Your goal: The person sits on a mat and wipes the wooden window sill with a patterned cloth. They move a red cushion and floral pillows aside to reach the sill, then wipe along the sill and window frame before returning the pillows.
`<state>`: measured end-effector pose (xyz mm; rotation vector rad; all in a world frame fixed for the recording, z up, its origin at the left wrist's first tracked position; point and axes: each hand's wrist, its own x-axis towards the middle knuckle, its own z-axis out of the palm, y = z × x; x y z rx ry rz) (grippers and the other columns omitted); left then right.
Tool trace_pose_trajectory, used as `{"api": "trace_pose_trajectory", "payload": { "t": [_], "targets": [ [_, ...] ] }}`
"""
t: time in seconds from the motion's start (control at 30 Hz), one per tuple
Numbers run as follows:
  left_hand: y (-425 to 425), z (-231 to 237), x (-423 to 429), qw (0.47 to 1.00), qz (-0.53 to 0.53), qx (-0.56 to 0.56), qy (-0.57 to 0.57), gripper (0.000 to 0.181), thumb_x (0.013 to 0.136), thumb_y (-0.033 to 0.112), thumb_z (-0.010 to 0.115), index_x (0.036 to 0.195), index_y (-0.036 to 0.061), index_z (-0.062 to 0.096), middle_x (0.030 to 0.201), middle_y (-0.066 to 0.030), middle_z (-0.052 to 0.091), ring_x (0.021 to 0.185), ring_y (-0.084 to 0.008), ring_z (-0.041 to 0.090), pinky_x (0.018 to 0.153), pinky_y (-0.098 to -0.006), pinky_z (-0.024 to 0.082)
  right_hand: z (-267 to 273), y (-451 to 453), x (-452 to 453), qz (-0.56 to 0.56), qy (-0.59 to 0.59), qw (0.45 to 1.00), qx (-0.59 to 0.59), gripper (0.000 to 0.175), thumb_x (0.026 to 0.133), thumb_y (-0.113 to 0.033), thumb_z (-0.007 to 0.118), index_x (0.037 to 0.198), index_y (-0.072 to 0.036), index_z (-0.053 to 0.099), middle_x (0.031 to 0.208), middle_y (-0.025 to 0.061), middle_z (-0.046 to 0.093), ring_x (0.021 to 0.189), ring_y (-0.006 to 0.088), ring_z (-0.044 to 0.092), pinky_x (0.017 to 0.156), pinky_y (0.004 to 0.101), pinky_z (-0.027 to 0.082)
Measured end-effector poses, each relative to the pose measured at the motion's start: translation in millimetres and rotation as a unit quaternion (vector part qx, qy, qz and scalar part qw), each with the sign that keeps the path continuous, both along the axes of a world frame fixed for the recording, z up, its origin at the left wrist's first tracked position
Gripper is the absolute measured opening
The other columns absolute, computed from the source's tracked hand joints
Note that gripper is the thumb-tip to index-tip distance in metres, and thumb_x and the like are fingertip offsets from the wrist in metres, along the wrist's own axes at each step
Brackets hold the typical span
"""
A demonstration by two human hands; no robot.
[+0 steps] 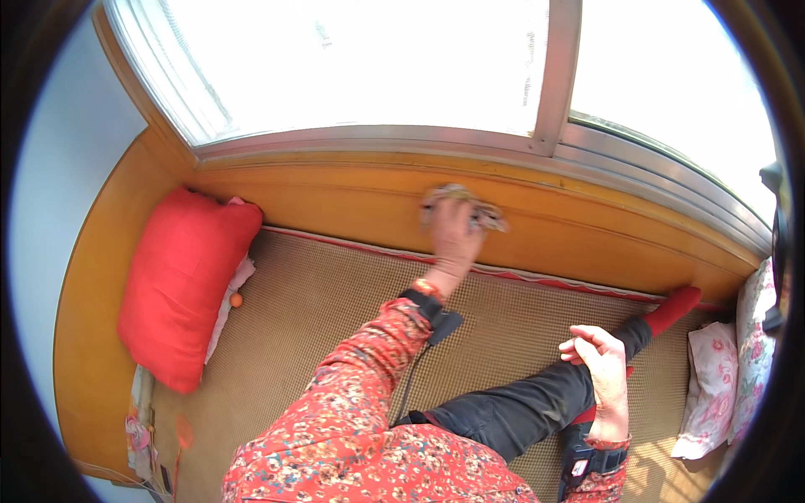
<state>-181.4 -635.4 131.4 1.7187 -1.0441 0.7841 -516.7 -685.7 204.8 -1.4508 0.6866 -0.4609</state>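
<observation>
My left hand [454, 236] is stretched forward and presses a crumpled patterned cloth [487, 217] against the varnished wooden panel [352, 195] below the window. Hand and cloth are slightly blurred. Over my lower leg hovers my right hand [604, 371], with nothing visible in it; its fingers are loosely bent and the thumb stands a little apart. Both wrists carry black straps with small devices, and a cable runs from the left one. My leg in dark trousers [516, 409] lies across the woven mat [339, 289], ending in a red sock [673, 311] by the panel.
A red pillow [188, 283] leans at the left wooden end, with a small orange ball [236, 300] beside it. Floral cushions [714, 383] lie at the right. Above the panel runs the metal sliding-window frame [377, 135]. A cord and trinkets [137, 434] are at lower left.
</observation>
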Motion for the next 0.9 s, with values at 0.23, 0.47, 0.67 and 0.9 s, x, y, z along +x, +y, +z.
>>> {"api": "trace_pose_trajectory", "payload": {
  "t": [0.23,0.47,0.67,0.9],
  "targets": [
    [-1.5,5.1,-0.6,0.984,-0.106,0.103,-0.102,0.036,0.065,0.007,0.073,0.100,0.0089,0.063,0.107,-0.0098,0.058,0.105,-0.0315,0.056,0.091,-0.0411,0.048,8.5,5.6,-6.8,-0.021,0.025,0.999,-0.026,0.027,0.091,-0.007,0.058,0.115,0.007,0.061,0.090,0.0136,0.070,0.078,0.0173,0.067,0.074,0.0276,0.054],
    [122.1,-11.9,156.4,0.977,0.201,-0.063,0.043,0.029,0.076,0.007,0.069,0.103,0.0016,0.060,0.111,-0.0206,0.054,0.109,-0.0392,0.050,0.096,-0.0462,0.041,-1.5,3.8,-9.1,-0.026,0.032,0.999,-0.005,0.029,0.091,-0.008,0.059,0.115,0.008,0.061,0.091,0.0138,0.070,0.077,0.0172,0.067,0.074,0.0270,0.054],
    [113.6,-16.9,166.6,0.952,0.182,-0.107,0.221,0.030,0.079,0.005,0.067,0.106,-0.0030,0.055,0.113,-0.0216,0.051,0.108,-0.0400,0.049,0.095,-0.0463,0.040,-15.2,5.7,17.4,-0.005,0.022,0.999,0.032,0.030,0.090,-0.010,0.061,0.114,0.007,0.062,0.090,0.0120,0.070,0.078,0.0155,0.066,0.073,0.0262,0.053],
    [19.8,-16.5,25.7,0.992,-0.017,-0.017,0.120,0.032,0.071,0.009,0.069,0.101,0.0055,0.059,0.104,-0.0144,0.054,0.104,-0.0365,0.050,0.090,-0.0474,0.042,-10.6,11.8,26.1,0.020,0.059,0.998,0.003,0.030,0.091,-0.013,0.061,0.114,0.005,0.062,0.091,0.0124,0.071,0.077,0.0154,0.068,0.072,0.0253,0.054]
  ]
}}
